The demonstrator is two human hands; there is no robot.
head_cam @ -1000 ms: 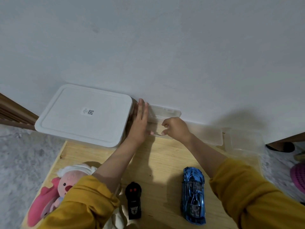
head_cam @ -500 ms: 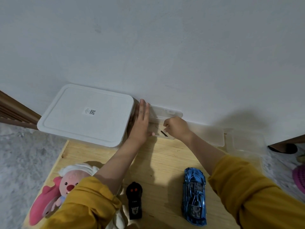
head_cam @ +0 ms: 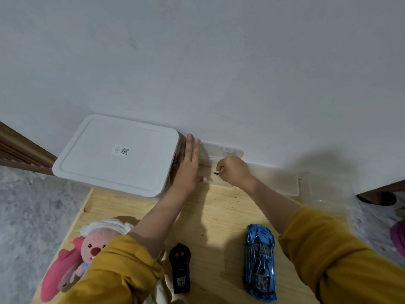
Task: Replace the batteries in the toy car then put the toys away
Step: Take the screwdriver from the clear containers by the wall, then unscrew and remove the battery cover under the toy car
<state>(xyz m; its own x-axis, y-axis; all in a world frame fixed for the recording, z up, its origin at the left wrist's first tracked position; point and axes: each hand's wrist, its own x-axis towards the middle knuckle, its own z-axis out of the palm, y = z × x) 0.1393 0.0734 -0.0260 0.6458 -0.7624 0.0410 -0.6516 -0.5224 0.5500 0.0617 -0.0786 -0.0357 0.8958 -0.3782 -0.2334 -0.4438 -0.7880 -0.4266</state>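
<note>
A blue toy car [head_cam: 260, 262] lies near the front of the wooden table [head_cam: 219, 216], with a black remote control [head_cam: 180, 268] to its left. A small clear plastic box [head_cam: 221, 152] stands open against the wall. My left hand [head_cam: 189, 164] lies flat with straight fingers against the box's left side. Over the box, my right hand [head_cam: 233, 172] has its fingers curled and pinches a thin dark tool, perhaps a small screwdriver [head_cam: 215, 173], whose tip sticks out to the left. No batteries are visible.
A large white lidded storage bin [head_cam: 118, 154] sits at the back left against the wall. A pink plush toy [head_cam: 76, 260] lies at the front left. Clear plastic containers [head_cam: 324, 189] stand at the back right. Grey carpet surrounds the table.
My right hand has drawn a thin dark tool out of the small clear box; its tip now shows. My left hand stays flat against the box's side.
</note>
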